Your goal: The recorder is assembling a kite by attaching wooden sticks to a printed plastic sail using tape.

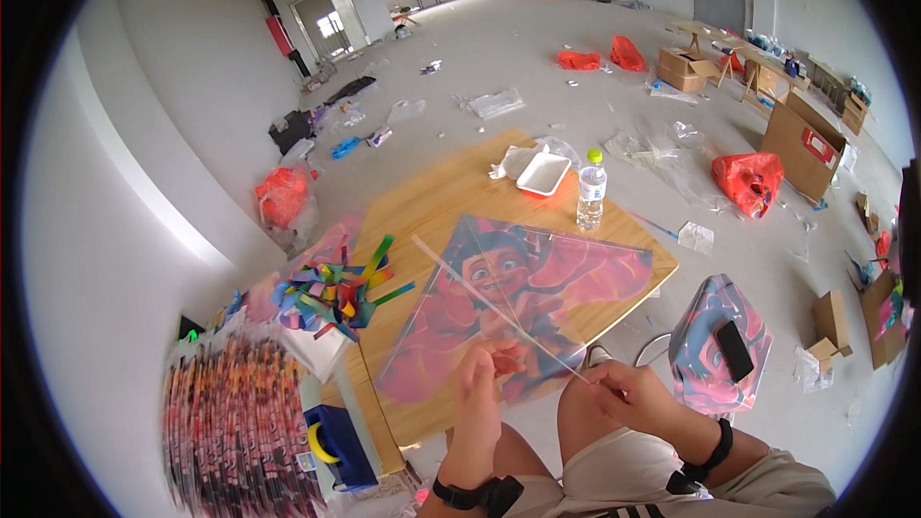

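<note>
A kite (604,273) printed with a cartoon figure lies spread over the wooden table (436,182), its near corner towards my knees. Across it runs a thin whitish strip (480,290), slanting from the upper left down to my right hand (638,398). That hand pinches the strip's near end between thumb and fingertips. Over the kite's lower part, beside the strip, hovers my left hand (484,369). Its fingers are bent but apart, and I see nothing held in them.
Colourful ribbons (336,293), a blue tape dispenser (338,446) and a thick stack of printed sheets (240,422) are at my left. A water bottle (592,194) and a white food box (544,175) stand beyond the kite. A phone (733,350) rests on a printed-covered stool (705,326) at right.
</note>
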Motion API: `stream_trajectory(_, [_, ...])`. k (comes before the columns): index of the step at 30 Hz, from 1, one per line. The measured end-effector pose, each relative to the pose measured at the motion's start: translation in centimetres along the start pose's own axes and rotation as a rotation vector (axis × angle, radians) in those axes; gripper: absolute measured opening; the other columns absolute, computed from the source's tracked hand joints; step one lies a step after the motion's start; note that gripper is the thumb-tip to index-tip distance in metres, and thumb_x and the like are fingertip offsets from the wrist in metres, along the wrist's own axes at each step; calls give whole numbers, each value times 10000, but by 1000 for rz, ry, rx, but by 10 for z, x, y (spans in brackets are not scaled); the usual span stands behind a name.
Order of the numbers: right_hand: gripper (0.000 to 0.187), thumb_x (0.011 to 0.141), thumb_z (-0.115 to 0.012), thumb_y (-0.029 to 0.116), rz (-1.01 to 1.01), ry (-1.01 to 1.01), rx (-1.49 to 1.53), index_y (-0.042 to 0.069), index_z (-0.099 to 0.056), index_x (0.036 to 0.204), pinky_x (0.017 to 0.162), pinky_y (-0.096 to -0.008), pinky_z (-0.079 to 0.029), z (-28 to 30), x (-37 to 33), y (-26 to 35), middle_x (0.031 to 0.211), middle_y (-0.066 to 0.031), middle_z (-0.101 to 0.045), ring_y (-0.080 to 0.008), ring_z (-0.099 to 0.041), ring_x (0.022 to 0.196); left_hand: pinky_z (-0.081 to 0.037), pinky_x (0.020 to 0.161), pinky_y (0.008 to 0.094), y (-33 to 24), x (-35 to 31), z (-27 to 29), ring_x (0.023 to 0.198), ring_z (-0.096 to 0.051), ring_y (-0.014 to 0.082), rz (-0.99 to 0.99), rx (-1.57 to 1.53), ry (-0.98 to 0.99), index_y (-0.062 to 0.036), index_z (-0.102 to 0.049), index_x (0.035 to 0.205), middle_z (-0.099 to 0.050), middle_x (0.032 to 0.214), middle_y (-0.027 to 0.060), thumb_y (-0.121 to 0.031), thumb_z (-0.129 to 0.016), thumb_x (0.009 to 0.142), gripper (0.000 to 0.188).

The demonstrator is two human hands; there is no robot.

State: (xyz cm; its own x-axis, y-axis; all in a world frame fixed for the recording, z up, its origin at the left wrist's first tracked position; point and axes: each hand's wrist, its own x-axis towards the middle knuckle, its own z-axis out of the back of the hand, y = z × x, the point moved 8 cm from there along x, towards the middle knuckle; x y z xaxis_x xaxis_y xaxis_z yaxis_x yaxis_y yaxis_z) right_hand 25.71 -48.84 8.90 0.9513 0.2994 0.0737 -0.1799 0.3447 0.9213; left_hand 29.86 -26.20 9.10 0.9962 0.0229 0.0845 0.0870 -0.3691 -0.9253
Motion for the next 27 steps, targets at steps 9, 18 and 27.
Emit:
stream_trajectory(9, [117, 908, -761, 36, 301, -77, -242, 46, -696, 1006, 575, -281, -505, -4, -73, 57, 769, -37, -714, -139, -674, 665, -487, 939, 308, -41, -85, 3, 1070, -593, 126, -149, 184, -110, -68, -641, 1220, -646, 1253, 48, -192, -642, 1053, 208])
stream_trajectory(18, [60, 1005, -686, 52, 291, 6, 9, 24, -671, 1056, 509, -231, -482, -19, -115, 68, 738, -27, -715, -87, -676, 598, -475, 934, 277, -60, -124, -7, 1017, -590, 102, -117, 70, -64, -75, -659, 1183, -647, 1241, 30, -157, -649, 1048, 158])
stream_trajectory(27, [219, 750, -793, -3, 547, -350, -597, 64, -663, 914, 651, -397, -556, -8, -126, 100, 842, -118, -673, -330, -686, 764, -452, 872, 270, -61, -157, 3, 938, -562, 93, -40, -35, -180, -47, -685, 1021, -637, 1145, 11, -121, -689, 1022, 74])
